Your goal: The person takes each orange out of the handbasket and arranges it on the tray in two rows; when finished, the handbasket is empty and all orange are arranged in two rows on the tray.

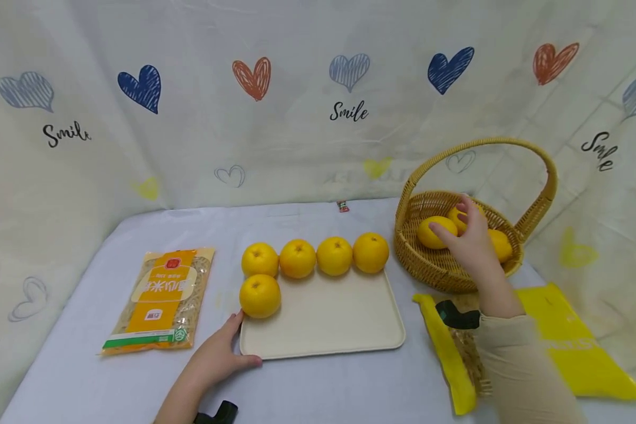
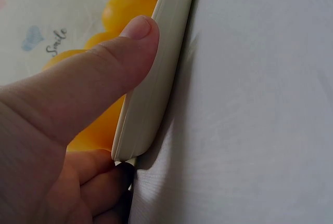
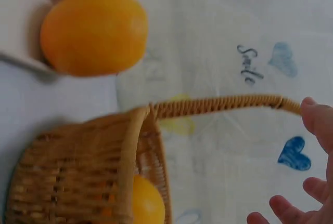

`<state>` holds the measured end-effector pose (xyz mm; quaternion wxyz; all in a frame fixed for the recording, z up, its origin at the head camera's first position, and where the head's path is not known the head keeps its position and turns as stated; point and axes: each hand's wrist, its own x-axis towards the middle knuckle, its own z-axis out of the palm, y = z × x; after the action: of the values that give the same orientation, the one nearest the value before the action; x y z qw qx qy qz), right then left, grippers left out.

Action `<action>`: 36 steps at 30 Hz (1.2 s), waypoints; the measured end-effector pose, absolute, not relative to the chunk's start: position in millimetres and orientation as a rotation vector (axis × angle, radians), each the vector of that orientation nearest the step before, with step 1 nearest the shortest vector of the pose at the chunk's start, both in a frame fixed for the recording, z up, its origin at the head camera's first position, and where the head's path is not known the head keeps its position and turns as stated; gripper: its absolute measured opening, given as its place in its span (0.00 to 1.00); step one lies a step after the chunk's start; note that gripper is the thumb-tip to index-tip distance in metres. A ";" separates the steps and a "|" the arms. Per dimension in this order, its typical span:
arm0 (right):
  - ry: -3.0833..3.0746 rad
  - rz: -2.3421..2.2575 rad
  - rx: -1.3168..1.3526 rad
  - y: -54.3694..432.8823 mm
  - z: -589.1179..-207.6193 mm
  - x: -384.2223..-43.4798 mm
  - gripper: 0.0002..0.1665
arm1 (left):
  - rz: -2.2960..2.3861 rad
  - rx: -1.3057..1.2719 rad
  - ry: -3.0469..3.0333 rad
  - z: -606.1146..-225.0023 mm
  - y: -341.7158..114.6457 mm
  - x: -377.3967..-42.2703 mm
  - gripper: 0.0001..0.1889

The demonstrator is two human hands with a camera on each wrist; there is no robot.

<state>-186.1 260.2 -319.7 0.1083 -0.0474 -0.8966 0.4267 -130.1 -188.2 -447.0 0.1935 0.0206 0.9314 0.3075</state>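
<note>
the right hand (image 1: 473, 244) is held over a golden-brown woven wicker basket (image 1: 429, 272), thumb and fingers spread wide with nothing visible between them; whether a fingertip touches anything cannot be told. the left hand (image 1: 218, 354) grips the 7 o'clock corner of a shallow cream rectangular tray (image 1: 339, 321), thumb along the near edge, fingers at the left one.

the key relation: a smooth oval yellow fruit (image 1: 428, 235) lies in the basket at 9 o'clock from the right palm, close by the thumb, its long axis roughly 9 to 3 o'clock; the right hand is clearly the nearer. two more yellow fruits (image 1: 502, 247), partly hidden, lie at 12 and 4 o'clock of that hand. the arched wicker handle (image 1: 482, 141) spans the basket, and its rim stands between the oval fruit and the tray, at 8 o'clock.

four round yellow-orange fruits (image 1: 298, 259) line the tray's 12 o'clock side; a fifth fruit (image 1: 260, 297) sits at 6 o'clock of the leftmost. at 9 o'clock is an orange-and-clear plastic packet (image 1: 161, 297); at 4 o'clock a bright yellow plastic packet (image 1: 572, 353) lies partly under the right forearm
</note>
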 end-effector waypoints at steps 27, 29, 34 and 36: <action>-3.093 0.636 -0.219 365.0 -371.3 -195.4 0.58 | 0.847 0.035 2.614 -445.1 -187.8 -129.6 0.64; -3.111 0.618 -0.226 366.4 -371.7 -195.0 0.57 | 0.845 0.038 2.615 -444.2 -187.8 -129.4 0.63; -3.167 0.591 -0.233 370.5 -370.9 -195.3 0.58 | 0.845 0.038 2.610 -442.7 -187.7 -128.8 0.63; -3.190 0.583 -0.228 371.5 -370.5 -196.3 0.59 | 0.847 0.033 2.607 -442.0 -187.4 -128.4 0.63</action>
<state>-196.3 371.5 -370.5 -0.0548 -0.0700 -0.9798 0.1789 -128.4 -187.4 -442.0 0.1988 0.0118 0.9320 0.3029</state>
